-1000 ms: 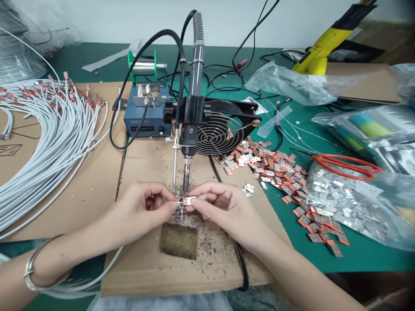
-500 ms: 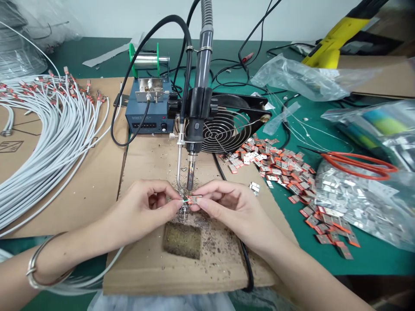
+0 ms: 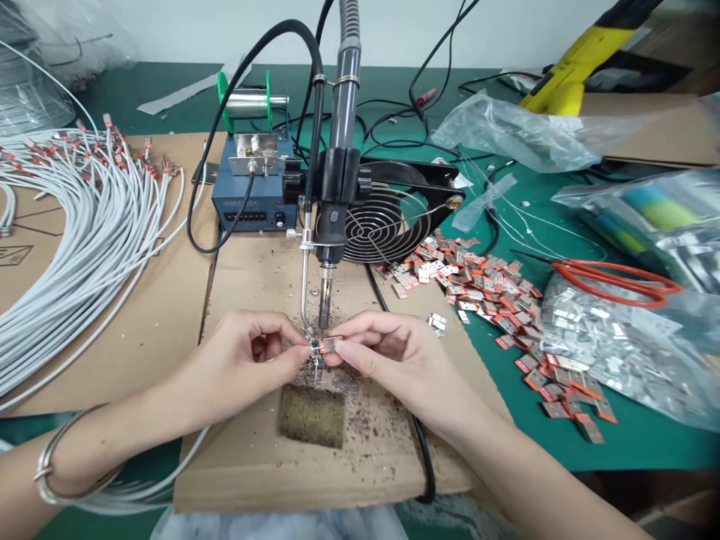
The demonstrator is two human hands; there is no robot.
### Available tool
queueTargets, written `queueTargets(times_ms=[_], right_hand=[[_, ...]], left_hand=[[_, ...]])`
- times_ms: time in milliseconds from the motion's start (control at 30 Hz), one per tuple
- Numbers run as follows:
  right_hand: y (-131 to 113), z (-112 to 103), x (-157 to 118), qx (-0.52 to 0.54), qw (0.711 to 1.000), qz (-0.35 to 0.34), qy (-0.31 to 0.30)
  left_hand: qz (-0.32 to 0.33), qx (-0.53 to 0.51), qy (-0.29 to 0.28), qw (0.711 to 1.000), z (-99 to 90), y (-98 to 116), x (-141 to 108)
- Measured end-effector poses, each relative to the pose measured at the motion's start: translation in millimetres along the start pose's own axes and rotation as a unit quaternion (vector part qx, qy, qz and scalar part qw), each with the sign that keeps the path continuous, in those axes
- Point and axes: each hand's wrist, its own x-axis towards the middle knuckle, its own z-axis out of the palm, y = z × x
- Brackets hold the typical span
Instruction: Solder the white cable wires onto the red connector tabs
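Observation:
Just below the tip of the clamped soldering iron (image 3: 325, 296), my two hands meet. My left hand (image 3: 264, 352) pinches the end of a cable, whose thin coloured wires (image 3: 316, 348) stick out past the fingertips. Between thumb and fingers, my right hand (image 3: 388, 356) grips a small USB connector (image 3: 330, 344) with a red-orange part. The wire ends reach the connector's left end; whether they are joined to it I cannot tell. A thin metal solder feed tube (image 3: 304, 285) runs down beside the iron. Under the hands lies a brownish sponge (image 3: 313, 416) on speckled cardboard (image 3: 236, 469).
Bundled grey cables (image 3: 84, 277) lie at left. Behind stand a blue solder feeder (image 3: 247, 202), a solder spool (image 3: 247, 101) and a black fan (image 3: 388, 217). At right are loose USB connectors (image 3: 489, 292), a bag of metal parts (image 3: 601, 345) and an orange-red cord (image 3: 619, 281).
The whole scene has shifted slightly left in view. Both hands keep the same pinch on the wires and the USB connector below the iron.

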Motion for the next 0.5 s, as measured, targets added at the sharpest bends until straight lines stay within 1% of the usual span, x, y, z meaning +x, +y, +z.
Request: queueTargets(times_ms=[133,267,367,433,500], right_hand=[[0,2,2,0.001,1.000,0.011,0.009],[-1,0,1,-0.020,1.000,0.018,-0.001],[-3,-5,-4,-0.054,0.998,0.013,-0.026],[-4,-7,-11,-0.073,0.996,0.007,-0.047],[-5,-7,-20,-0.087,0.995,0.001,-0.057]], left_hand=[[-0.012,0.004,0.002,1.000,0.4,-1,1],[-0.039,-0.002,-0.010,0.999,0.8,1,-1],[-0.057,-0.008,-0.046,0.997,2.1,6,-6],[-0.054,-0.019,-0.070,0.996,4.1,9,-13],[-0.053,-0.023,-0.079,0.995,7.3,11,-22]])
